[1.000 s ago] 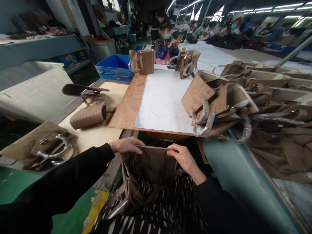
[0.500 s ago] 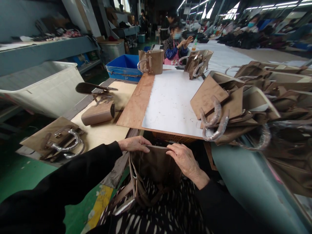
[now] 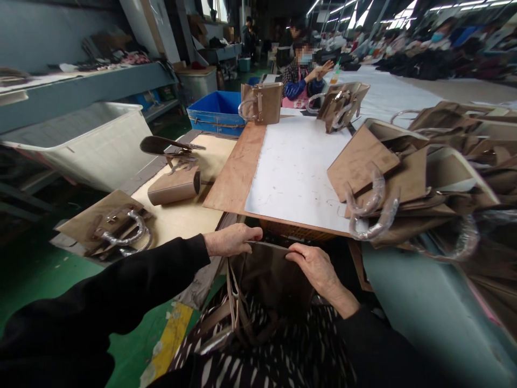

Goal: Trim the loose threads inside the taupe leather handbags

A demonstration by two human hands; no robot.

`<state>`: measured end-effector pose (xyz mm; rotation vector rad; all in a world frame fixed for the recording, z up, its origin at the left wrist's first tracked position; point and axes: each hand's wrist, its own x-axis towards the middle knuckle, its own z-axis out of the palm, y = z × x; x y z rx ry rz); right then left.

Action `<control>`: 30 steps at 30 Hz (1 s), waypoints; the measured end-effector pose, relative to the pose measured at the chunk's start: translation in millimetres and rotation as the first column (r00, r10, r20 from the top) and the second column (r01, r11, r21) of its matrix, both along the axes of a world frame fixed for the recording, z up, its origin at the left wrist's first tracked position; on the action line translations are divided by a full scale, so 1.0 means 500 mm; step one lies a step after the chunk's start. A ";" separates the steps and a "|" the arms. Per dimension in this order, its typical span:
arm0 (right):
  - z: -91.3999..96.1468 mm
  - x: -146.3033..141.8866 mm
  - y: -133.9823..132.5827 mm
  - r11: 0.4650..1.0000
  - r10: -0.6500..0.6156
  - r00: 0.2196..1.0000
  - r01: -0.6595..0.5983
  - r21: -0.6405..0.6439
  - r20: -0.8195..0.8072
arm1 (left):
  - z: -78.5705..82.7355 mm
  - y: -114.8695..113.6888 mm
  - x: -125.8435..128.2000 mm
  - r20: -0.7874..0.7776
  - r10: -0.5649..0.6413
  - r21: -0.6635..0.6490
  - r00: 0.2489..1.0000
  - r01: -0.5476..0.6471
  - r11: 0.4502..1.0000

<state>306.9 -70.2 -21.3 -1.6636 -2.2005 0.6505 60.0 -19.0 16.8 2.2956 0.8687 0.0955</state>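
Observation:
A brown handbag (image 3: 272,275) rests on my lap, its straight edge turned up toward me. My left hand (image 3: 232,240) pinches the left end of that edge, thumb and fingers closed. At the right end, my right hand (image 3: 317,267) grips the same edge between thumb and fingers. Straps and side folds of the bag hang at its left, over my black-and-white patterned clothing (image 3: 283,350). The lower part of the bag is dark and partly hidden in shadow.
A board with white paper (image 3: 297,167) lies ahead. Brown handbags (image 3: 379,178) with plastic-wrapped handles are heaped at the right. Another handbag (image 3: 107,221) lies on the left table. Behind stand a blue bin (image 3: 218,113), a white tub (image 3: 89,145) and a seated person (image 3: 301,75).
The view has turned slightly left, so the surroundings sit further right. My left fingers have curled more on the bag's edge; both hands remain at it.

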 end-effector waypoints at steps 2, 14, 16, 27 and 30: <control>-0.002 -0.002 -0.001 1.000 0.003 1.000 -0.003 0.026 0.006 | -0.002 -0.001 -0.003 0.015 0.001 -0.024 1.000 0.000 1.000; -0.003 -0.044 -0.001 0.952 0.043 0.968 -0.114 0.283 0.245 | 0.001 -0.007 -0.003 -0.046 0.136 0.002 0.990 -0.136 0.991; -0.003 -0.039 0.003 0.973 0.029 0.978 -0.075 0.217 0.205 | 0.008 -0.010 -0.002 -0.117 0.150 0.073 0.982 -0.143 0.987; 0.047 -0.050 -0.047 0.974 -0.068 0.966 0.009 0.227 0.249 | -0.004 0.043 -0.028 -0.056 0.042 -0.080 0.998 -0.046 0.996; 0.041 -0.045 -0.051 0.976 -0.079 0.963 0.023 0.215 0.258 | -0.018 0.045 -0.033 0.003 0.074 -0.155 0.997 -0.072 0.985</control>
